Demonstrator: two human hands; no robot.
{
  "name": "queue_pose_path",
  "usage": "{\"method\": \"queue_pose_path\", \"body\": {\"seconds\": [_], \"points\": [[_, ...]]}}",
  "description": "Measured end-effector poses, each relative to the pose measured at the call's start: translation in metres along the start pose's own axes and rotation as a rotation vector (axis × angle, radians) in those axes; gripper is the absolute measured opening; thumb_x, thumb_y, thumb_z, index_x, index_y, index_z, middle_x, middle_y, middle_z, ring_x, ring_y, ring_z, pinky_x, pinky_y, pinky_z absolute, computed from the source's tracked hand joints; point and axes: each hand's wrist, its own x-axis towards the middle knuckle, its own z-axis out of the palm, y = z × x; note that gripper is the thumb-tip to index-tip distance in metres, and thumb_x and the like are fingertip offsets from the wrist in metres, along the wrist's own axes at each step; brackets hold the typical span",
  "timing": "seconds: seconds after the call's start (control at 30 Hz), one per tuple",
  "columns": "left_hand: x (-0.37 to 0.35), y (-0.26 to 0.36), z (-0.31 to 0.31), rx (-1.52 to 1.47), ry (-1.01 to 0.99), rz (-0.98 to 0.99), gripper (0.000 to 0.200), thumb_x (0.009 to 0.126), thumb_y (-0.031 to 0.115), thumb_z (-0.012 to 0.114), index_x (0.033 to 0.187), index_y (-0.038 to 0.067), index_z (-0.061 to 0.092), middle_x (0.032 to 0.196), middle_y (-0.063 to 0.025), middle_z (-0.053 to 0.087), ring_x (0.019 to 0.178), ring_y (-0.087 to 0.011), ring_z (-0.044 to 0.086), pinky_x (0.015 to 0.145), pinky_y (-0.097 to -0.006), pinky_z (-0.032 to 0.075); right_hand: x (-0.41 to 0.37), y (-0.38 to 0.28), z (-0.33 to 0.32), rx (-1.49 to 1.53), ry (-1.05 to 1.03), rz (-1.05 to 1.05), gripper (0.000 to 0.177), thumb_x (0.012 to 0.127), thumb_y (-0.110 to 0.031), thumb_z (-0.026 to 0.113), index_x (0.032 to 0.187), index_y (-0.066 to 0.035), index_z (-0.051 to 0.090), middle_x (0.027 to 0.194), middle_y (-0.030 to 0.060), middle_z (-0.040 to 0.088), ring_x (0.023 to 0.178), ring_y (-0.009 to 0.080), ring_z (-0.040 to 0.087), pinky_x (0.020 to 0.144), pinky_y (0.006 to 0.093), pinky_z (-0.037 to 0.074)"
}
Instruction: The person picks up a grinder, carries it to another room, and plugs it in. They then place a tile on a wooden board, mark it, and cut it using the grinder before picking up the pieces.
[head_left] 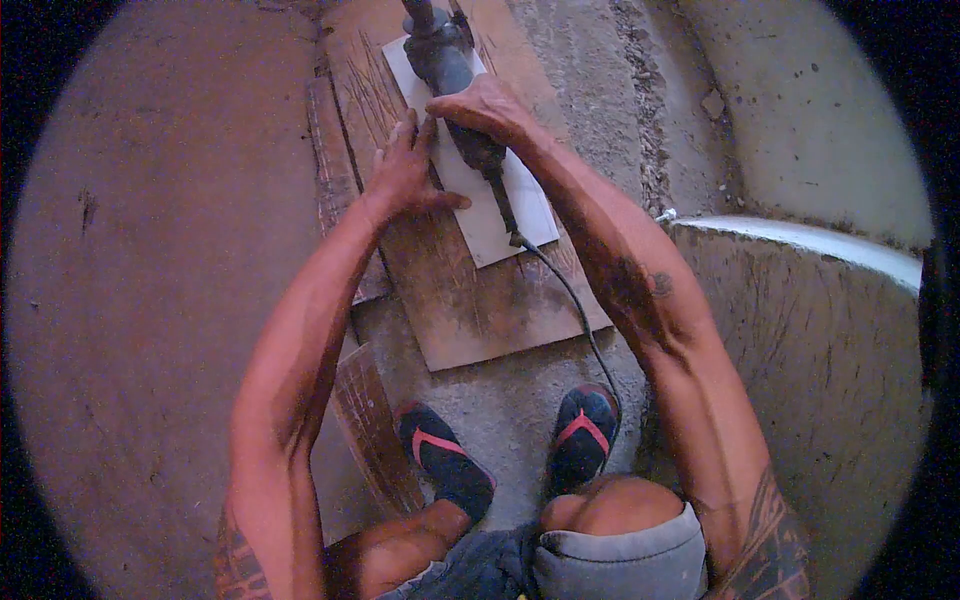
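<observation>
My right hand (488, 108) is wrapped round the dark body of a corded power tool (447, 68) that looks like an angle grinder. The tool lies lengthwise over a pale rectangular tile (490, 230), its head pointing away from me. Whether the head touches the tile is hard to make out. Along the tile's left edge, my left hand (403, 170) lies with fingers spread and thumb reaching over the tile's surface. Beneath the tile is a scratched wooden board (450, 320). A cord (573, 297) runs from the tool's rear toward my right foot.
My feet in dark socks and flip-flops (440, 447) stand just behind the board. A narrow wooden strip (378, 430) lies by my left foot, and another plank (335, 160) borders the board. Rough concrete (590, 110) and a wall (810, 100) are on the right.
</observation>
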Motion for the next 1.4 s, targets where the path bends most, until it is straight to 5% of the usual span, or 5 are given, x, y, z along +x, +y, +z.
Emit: {"method": "queue_pose_path", "body": {"seconds": [0.57, 0.97, 1.4], "points": [[0.000, -0.003, 0.001, -0.053, 0.034, 0.039, 0.139, 0.048, 0.070, 0.082, 0.154, 0.008, 0.016, 0.157, -0.0267, 0.008, 0.145, -0.0427, 0.013, 0.112, -0.0612, 0.022, 0.012, 0.023, 0.016, 0.000, 0.061, -0.021, 0.057, 0.064, -0.046, 0.076, 0.081, 0.007, 0.068, 0.080, 0.0137, 0.067, 0.074, 0.0226, 0.064, 0.067, 0.0367, 0.052], [0.001, -0.007, 0.004, -0.005, 0.031, 0.048, 0.137, 0.049, 0.070, 0.081, 0.152, 0.005, 0.018, 0.157, -0.0284, 0.010, 0.144, -0.0455, 0.015, 0.113, -0.0577, 0.022, -0.006, 0.018, 0.011, 0.017, 0.013, -0.013, 0.066, 0.061, -0.053, 0.076, 0.081, 0.009, 0.068, 0.080, 0.0147, 0.067, 0.075, 0.0242, 0.065, 0.068, 0.0373, 0.052], [0.002, 0.000, -0.003, 0.018, -0.025, -0.009, 0.137, 0.050, 0.067, 0.083, 0.153, 0.005, 0.016, 0.157, -0.0258, 0.010, 0.145, -0.0430, 0.015, 0.113, -0.0577, 0.022, -0.012, 0.018, 0.011, 0.001, 0.021, 0.025, 0.057, 0.065, -0.045, 0.073, 0.086, 0.008, 0.068, 0.086, 0.0166, 0.069, 0.078, 0.0262, 0.067, 0.070, 0.0373, 0.052]]}}
